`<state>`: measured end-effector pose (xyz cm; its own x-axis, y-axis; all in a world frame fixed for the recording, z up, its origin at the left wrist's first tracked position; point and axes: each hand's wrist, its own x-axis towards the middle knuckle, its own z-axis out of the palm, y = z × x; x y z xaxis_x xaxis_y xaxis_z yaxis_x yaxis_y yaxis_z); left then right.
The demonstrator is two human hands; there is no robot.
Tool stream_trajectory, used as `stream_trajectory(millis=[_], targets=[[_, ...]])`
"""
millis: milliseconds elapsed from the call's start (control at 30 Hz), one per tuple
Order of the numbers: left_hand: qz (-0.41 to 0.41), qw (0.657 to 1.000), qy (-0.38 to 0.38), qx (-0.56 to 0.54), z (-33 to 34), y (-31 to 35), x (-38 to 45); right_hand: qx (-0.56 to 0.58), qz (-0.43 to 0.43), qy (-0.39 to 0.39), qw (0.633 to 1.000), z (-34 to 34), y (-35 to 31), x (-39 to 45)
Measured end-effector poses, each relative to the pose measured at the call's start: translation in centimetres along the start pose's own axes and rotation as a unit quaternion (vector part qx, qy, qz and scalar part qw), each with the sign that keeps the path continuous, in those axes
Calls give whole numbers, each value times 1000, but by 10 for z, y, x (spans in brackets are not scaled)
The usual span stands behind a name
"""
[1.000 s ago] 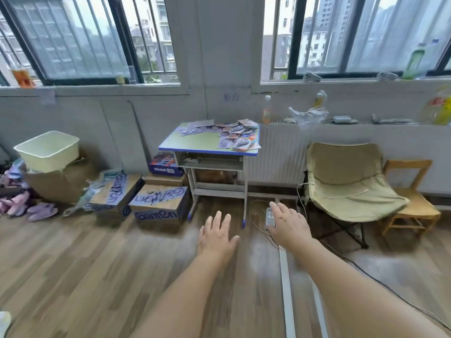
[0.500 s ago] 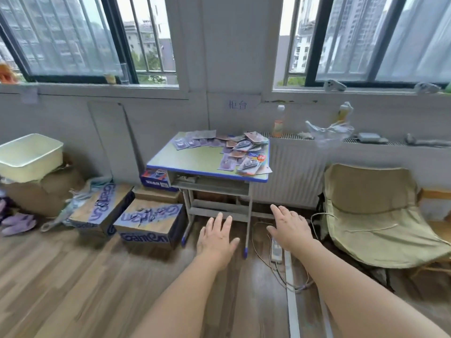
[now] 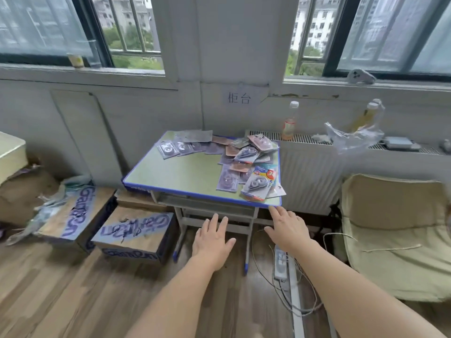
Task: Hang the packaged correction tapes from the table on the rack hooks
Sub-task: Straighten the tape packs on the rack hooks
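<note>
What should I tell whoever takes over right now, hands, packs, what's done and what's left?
Left hand: open, fingers spread, holding nothing, below the front edge of the table.
Right hand: open, empty, fingertips close to the table's front right corner; contact cannot be told.
Correction tape packs: all lying on the table, piled along the right side, with a few in a row at the back left.
Done: nothing picked up.
Left: pick up the packs and hang each on the rack hooks. No rack is in view, so find it first.
</note>
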<state>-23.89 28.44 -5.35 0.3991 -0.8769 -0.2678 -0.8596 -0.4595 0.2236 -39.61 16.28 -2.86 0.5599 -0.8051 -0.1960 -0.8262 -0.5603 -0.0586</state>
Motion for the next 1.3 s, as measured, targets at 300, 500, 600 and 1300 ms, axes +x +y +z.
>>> stream_trajectory(millis=[300,500,600,1300], targets=[[-3,1000,-23,20,-31,4,132,40,17,-20,999,-18,19,136],[1,998,-58,22,-27,-3,196,73,59,-65,993,0,22,186],[12,997,-80,15,-24,-10,227,97,88,-75,988,13,19,207],[152,984,-82,39,-9,-72,309,160,304,-40,938,45,-39,270]])
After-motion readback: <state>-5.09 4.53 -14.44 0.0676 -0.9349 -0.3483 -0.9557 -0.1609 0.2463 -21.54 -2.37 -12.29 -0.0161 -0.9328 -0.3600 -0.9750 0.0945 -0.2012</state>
